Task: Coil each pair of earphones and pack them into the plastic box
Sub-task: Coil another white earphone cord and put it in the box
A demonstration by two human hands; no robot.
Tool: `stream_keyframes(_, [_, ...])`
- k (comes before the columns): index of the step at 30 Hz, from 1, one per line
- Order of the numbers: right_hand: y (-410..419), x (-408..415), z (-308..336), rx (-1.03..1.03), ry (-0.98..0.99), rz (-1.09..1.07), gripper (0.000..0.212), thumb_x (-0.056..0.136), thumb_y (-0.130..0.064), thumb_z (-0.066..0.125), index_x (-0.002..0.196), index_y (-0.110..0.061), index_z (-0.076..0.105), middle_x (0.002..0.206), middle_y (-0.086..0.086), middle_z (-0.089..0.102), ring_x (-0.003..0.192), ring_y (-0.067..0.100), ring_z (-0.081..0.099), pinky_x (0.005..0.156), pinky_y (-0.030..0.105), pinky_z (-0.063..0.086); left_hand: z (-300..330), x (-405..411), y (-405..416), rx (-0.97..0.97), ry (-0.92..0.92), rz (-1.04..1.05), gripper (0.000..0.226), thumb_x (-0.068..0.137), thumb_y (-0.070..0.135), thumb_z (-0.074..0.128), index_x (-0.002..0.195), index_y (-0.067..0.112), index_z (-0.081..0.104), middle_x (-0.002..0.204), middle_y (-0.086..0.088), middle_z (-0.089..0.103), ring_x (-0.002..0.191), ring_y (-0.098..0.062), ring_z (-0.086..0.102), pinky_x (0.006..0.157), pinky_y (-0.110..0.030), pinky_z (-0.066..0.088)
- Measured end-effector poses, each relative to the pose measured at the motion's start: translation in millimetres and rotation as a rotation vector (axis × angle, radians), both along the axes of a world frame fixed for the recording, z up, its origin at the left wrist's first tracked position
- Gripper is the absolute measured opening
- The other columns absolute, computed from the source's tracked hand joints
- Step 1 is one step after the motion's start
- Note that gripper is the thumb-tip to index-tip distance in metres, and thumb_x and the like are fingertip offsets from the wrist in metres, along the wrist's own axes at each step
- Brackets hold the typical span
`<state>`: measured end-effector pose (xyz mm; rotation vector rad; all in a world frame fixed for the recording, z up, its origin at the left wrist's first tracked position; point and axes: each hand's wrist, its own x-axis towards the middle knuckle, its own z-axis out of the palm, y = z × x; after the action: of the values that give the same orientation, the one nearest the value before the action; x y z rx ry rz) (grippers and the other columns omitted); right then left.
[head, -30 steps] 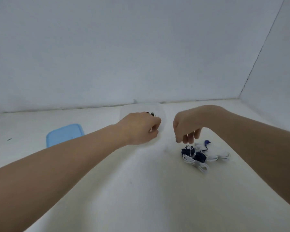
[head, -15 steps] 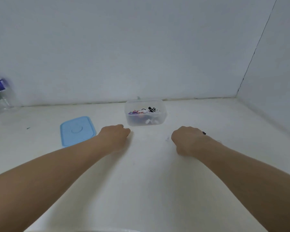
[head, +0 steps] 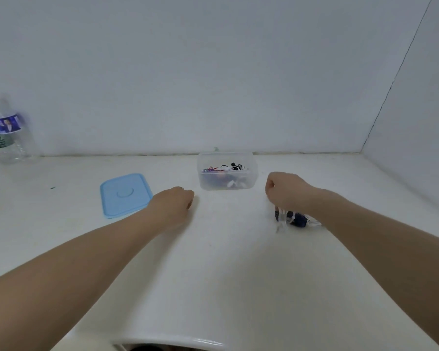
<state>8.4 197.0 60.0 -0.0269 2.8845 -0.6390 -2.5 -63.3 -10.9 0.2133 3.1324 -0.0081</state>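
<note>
Presently the left hand (head: pixel 174 203) rests curled and empty on the counter (head: pixel 226 274), the right hand (head: pixel 287 191) grips navy-and-white earphones (head: pixel 293 219) near the plastic box (head: pixel 227 171), fingers closed.

Left hand (head: pixel 174 202), right hand (head: pixel 285 190) curled.

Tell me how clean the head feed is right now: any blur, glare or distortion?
Head view: the bottle at far left is smeared by motion blur; the earphones under the right hand are blurred too; the wide lens bows the forearms; lighting is soft, with faint shadows and no glare on the plastic box.
</note>
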Motion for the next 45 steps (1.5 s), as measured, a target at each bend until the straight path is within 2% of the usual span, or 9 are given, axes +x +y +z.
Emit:
stream_keyframes(5, [-9, -12, 11, -0.444, -0.075, -0.204, 0.020, 0.094, 0.002, 0.038, 0.094, 0.002, 0.058, 0.077, 0.016, 0.056, 0.061, 0.028, 0.055, 0.066, 0.035, 0.050, 5, 8, 17, 0.274, -0.028, -0.093, 0.022, 0.093, 0.008, 0.045, 0.098, 0.020, 0.063, 0.092, 0.002, 0.056, 0.093, -0.022, 0.054, 0.073, -0.030, 0.039])
stream_keyframes(9, [-19, -11, 15, -0.675, -0.135, -0.236, 0.013, 0.093, -0.003, 0.045, 0.085, -0.004, 0.054, 0.079, 0.011, 0.050, 0.053, 0.018, 0.041, 0.056, 0.028, 0.046, 13, 19, 38, 0.657, -0.208, -0.019, 0.027, 0.095, 0.008, 0.047, 0.087, 0.024, 0.067, 0.088, 0.000, 0.064, 0.076, -0.016, 0.061, 0.072, -0.026, 0.046])
stream_keyframes(15, [-30, -6, 11, -0.810, -0.156, -0.118, 0.014, 0.081, 0.006, 0.064, 0.086, -0.003, 0.053, 0.081, 0.011, 0.045, 0.048, 0.016, 0.034, 0.058, 0.026, 0.047, 15, 25, 51, 1.090, -0.358, 0.114, 0.022, 0.096, 0.004, 0.052, 0.089, 0.011, 0.071, 0.087, -0.009, 0.067, 0.078, -0.018, 0.068, 0.084, -0.029, 0.057])
stream_keyframes(23, [-49, -15, -7, -1.077, -0.203, -0.144, 0.029, 0.078, 0.014, 0.050, 0.060, -0.009, 0.043, 0.059, 0.003, 0.033, 0.038, 0.016, 0.038, 0.048, 0.026, 0.041, 15, 26, 61, 1.649, -0.586, 0.241, 0.022, 0.102, 0.021, 0.053, 0.113, 0.008, 0.068, 0.103, -0.010, 0.060, 0.095, -0.023, 0.074, 0.102, -0.039, 0.056])
stream_keyframes(27, [-69, -12, -20, -1.203, -0.239, -0.160, 0.021, 0.077, 0.014, 0.048, 0.069, -0.005, 0.048, 0.057, 0.006, 0.035, 0.043, 0.019, 0.040, 0.046, 0.025, 0.039, 14, 25, 60, 1.812, -0.642, 0.231, 0.020, 0.102, 0.011, 0.054, 0.099, 0.008, 0.074, 0.095, -0.007, 0.069, 0.084, -0.017, 0.066, 0.085, -0.030, 0.062])
stream_keyframes(33, [-81, -12, -44, -0.930, -0.189, -0.104, 0.019, 0.081, -0.002, 0.066, 0.096, -0.006, 0.056, 0.081, 0.012, 0.052, 0.043, 0.012, 0.041, 0.046, 0.025, 0.039, -6, 7, 33, 1.695, -0.478, 0.290, 0.017, 0.097, 0.006, 0.061, 0.103, -0.008, 0.068, 0.098, -0.018, 0.058, 0.088, -0.017, 0.068, 0.089, -0.023, 0.059])
stream_keyframes(38, [-86, -11, -58, -0.998, -0.416, -0.115, 0.016, 0.087, -0.004, 0.060, 0.074, -0.008, 0.051, 0.061, 0.007, 0.056, 0.036, 0.009, 0.031, 0.039, 0.018, 0.022, -4, -1, 11, 1.430, -0.368, 0.347, 0.021, 0.097, 0.005, 0.048, 0.099, -0.001, 0.069, 0.093, -0.016, 0.065, 0.084, -0.024, 0.071, 0.089, -0.034, 0.062])
stream_keyframes(42, [-91, -18, -75, -0.763, -0.344, -0.019, 0.012, 0.080, -0.006, 0.070, 0.088, -0.003, 0.062, 0.079, 0.014, 0.057, 0.042, 0.018, 0.043, 0.042, 0.021, 0.029, 10, -10, -18, 1.042, -0.292, 0.263, 0.024, 0.100, 0.006, 0.046, 0.093, 0.006, 0.069, 0.084, -0.006, 0.061, 0.066, -0.018, 0.066, 0.061, -0.022, 0.058])
stream_keyframes(45, [-96, -23, -71, -0.599, -0.324, 0.101, 0.016, 0.078, -0.011, 0.073, 0.089, -0.006, 0.064, 0.076, 0.011, 0.061, 0.048, 0.020, 0.049, 0.039, 0.018, 0.033, 20, -17, -40, 0.951, -0.241, 0.272, 0.017, 0.100, 0.009, 0.050, 0.096, 0.007, 0.067, 0.085, -0.005, 0.065, 0.065, -0.014, 0.059, 0.063, -0.023, 0.051])
